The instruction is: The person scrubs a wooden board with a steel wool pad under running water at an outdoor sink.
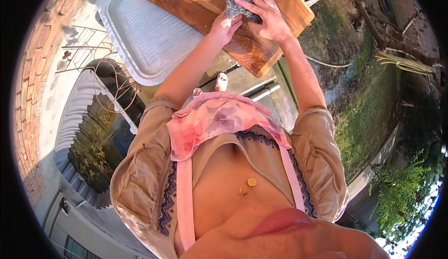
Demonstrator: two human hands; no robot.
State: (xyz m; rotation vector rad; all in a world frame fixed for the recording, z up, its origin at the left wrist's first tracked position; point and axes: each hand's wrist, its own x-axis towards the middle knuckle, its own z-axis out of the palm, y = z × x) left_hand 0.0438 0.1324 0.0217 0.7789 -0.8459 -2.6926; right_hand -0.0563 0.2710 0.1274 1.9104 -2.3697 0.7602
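Note:
A grey, glinting mesh scouring cloth [231, 8] lies crumpled on a thick wooden board [196, 8], and bare wood shows through a gap in it. My left hand [226, 27] holds the cloth's lower edge between thumb and fingers. Spread over its right side, the fingers of my right hand [267, 17] press it against the wood. What lies beneath that palm is hidden. The board sits at a slant, its near corner pointing towards me, and the top of the frame cuts off its far side.
Beneath the board's left side is a pale ribbed washing basin [157, 31]. A wire rack [87, 48] stands by the brick wall [38, 59]. A corrugated container [70, 136] sits lower left. Right of the board are mossy ground [371, 119], a thin hose [329, 61] and branches [374, 27].

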